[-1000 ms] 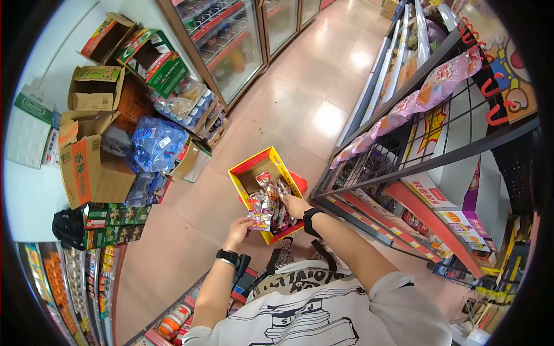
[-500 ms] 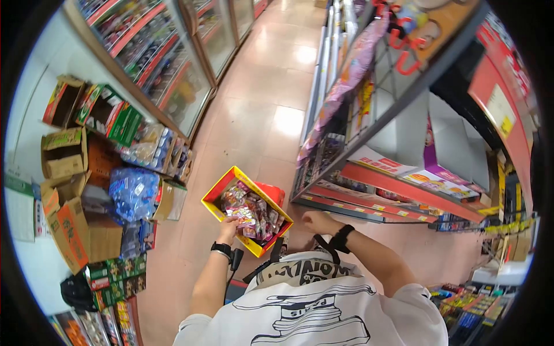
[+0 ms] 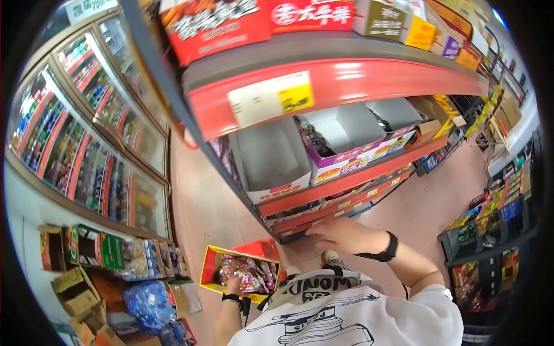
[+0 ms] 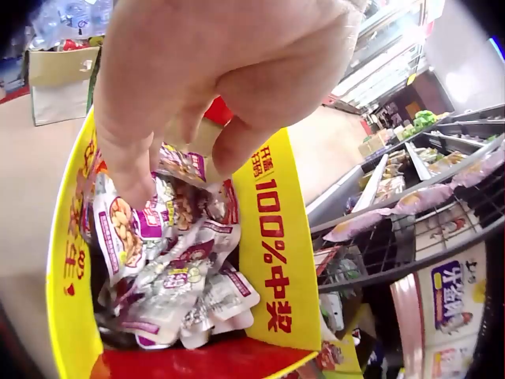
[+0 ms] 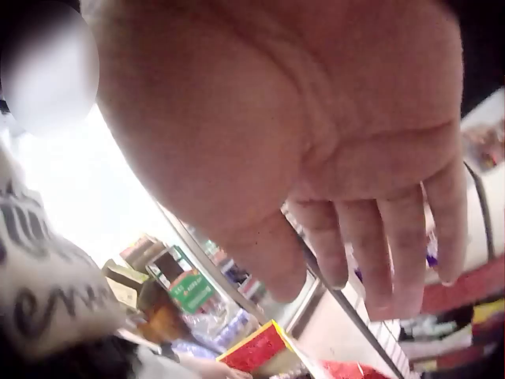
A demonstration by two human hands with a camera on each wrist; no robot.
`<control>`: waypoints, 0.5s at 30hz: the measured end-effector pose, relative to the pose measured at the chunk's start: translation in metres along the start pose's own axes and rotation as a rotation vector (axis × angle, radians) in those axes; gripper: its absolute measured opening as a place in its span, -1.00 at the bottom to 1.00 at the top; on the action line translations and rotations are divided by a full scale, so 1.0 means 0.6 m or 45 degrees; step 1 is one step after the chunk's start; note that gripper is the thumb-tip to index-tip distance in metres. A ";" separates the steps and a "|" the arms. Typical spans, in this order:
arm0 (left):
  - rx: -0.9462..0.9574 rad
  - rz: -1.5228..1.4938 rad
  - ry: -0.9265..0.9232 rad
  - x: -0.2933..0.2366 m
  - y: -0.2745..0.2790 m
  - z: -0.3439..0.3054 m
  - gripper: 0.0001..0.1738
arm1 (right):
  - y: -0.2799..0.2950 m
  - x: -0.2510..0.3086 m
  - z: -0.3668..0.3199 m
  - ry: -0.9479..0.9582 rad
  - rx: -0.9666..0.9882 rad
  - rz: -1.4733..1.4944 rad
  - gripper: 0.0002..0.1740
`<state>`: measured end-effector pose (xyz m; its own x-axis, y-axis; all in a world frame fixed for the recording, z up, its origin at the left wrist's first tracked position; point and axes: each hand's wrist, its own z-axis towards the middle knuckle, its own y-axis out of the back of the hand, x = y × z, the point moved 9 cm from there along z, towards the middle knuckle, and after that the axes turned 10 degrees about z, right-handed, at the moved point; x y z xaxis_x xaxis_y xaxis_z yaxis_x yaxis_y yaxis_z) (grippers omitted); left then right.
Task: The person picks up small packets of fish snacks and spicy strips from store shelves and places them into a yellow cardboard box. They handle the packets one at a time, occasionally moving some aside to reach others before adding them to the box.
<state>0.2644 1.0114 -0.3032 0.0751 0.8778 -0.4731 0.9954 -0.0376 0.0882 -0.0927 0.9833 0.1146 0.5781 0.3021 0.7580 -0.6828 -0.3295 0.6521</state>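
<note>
Low at the front, a yellow-and-red cardboard box [image 4: 276,260] holds several small shiny snack packets [image 4: 197,276], printed purple and white with nut pictures. My left hand [image 3: 234,284] reaches down into this box. In the left wrist view its thumb and fingers frame a snack packet [image 4: 181,162], and one fingertip overlaps a second packet. The hidden far fingers leave the grip partly unseen. My right hand [image 3: 346,235] hovers before the lower shelves, palm showing in the right wrist view, fingers loosely extended and holding nothing.
A tall shelf rack with a red price strip [image 3: 346,81] stands ahead. Its lower level bears open-topped display boxes, one purple-edged [image 3: 346,132]. Glass-door coolers [image 3: 86,150] line the left, with cartons and wrapped blue bottles [image 3: 151,303] below. Another rack [image 3: 490,230] stands right.
The view has swung right toward the shelf rack. My right hand has left the packets and moved right and up to the shelves. My left hand stays at the box.
</note>
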 end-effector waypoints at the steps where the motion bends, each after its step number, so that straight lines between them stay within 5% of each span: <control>1: 0.051 -0.036 -0.056 -0.014 -0.008 -0.002 -0.56 | 0.047 0.050 0.002 0.069 -0.084 0.017 -0.68; 5: 0.192 0.080 -0.312 -0.127 -0.056 -0.073 -0.60 | 0.196 0.145 -0.020 0.337 -0.529 0.072 -0.78; 7: 0.237 0.069 -0.492 -0.183 -0.081 -0.114 -0.65 | 0.249 0.153 -0.017 0.474 -0.649 -0.188 -0.78; 11: 0.228 0.359 -0.701 -0.300 -0.142 -0.284 -0.72 | 0.300 0.105 0.024 0.448 -0.707 -0.374 -0.78; 15: 0.338 0.447 -1.068 -0.404 -0.209 -0.460 -0.75 | 0.286 0.043 0.080 0.312 -0.452 -0.502 -0.76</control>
<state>0.1050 0.9350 0.0426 0.2886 0.1699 -0.9423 0.8809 -0.4327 0.1918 -0.1732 0.8916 0.2468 0.7275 0.5534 0.4056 -0.5694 0.1571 0.8069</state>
